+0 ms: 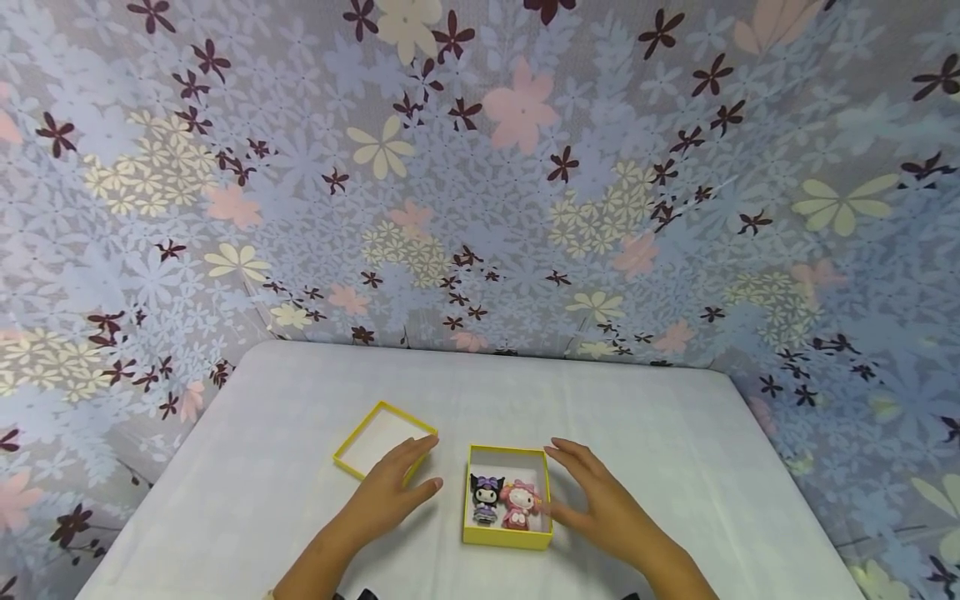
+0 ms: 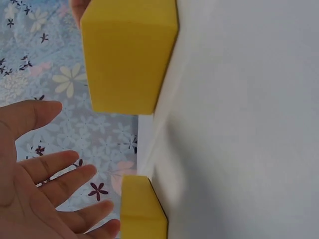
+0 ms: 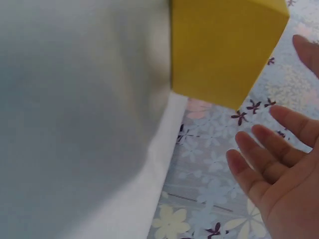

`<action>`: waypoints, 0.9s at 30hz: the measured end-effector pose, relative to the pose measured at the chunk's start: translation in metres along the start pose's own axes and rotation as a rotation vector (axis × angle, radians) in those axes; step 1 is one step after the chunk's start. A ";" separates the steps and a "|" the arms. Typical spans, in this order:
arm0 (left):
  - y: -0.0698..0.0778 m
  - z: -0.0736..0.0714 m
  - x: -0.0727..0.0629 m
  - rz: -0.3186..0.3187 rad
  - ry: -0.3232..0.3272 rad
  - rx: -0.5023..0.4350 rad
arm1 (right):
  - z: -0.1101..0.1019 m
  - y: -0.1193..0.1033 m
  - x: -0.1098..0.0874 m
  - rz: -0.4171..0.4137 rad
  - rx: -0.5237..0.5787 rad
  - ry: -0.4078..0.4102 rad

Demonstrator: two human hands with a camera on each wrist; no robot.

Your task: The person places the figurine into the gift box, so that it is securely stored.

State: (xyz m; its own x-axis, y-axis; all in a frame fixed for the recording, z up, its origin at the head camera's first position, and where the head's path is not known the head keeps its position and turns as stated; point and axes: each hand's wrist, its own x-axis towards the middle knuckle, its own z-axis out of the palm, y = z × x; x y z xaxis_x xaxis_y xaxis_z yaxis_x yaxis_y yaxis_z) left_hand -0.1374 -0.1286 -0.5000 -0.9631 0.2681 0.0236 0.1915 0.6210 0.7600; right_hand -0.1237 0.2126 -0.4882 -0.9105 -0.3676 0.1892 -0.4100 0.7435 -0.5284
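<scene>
A yellow box [image 1: 506,539] with a white inside stands open on the white-covered table. In it lie two figurines side by side: one in black and purple [image 1: 486,498], the other a pink-and-white one [image 1: 519,503]. My right hand [image 1: 600,504] is spread at the box's right side, its thumb by the rim; whether it touches cannot be told. Left of the box hovers my left hand [image 1: 393,487], fingers extended and holding nothing. Behind that hand lies a yellow-edged lid [image 1: 375,442], inside up, partly covered by the fingers. Both wrist views show relaxed, parted fingers beside yellow walls.
The table [image 1: 660,433] has a pale cloth over it. Its far edge meets a wall [image 1: 480,208] covered in floral fabric, which also runs along both sides.
</scene>
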 end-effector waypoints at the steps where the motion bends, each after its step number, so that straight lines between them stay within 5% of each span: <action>1: -0.001 0.000 0.000 0.004 -0.003 0.013 | -0.001 0.002 -0.002 0.008 0.017 -0.010; 13: -0.013 0.001 -0.001 -0.036 -0.077 0.045 | -0.001 0.016 -0.010 0.152 0.188 -0.214; 27: -0.010 0.000 0.003 0.047 -0.039 0.150 | 0.001 0.015 -0.013 0.096 0.182 -0.255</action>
State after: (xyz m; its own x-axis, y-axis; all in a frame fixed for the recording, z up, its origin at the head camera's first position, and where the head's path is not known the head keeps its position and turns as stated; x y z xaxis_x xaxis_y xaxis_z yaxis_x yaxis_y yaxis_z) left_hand -0.1418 -0.1346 -0.5074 -0.9448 0.3263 0.0296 0.2655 0.7094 0.6529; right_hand -0.1180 0.2280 -0.4990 -0.8923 -0.4460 -0.0700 -0.2858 0.6782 -0.6770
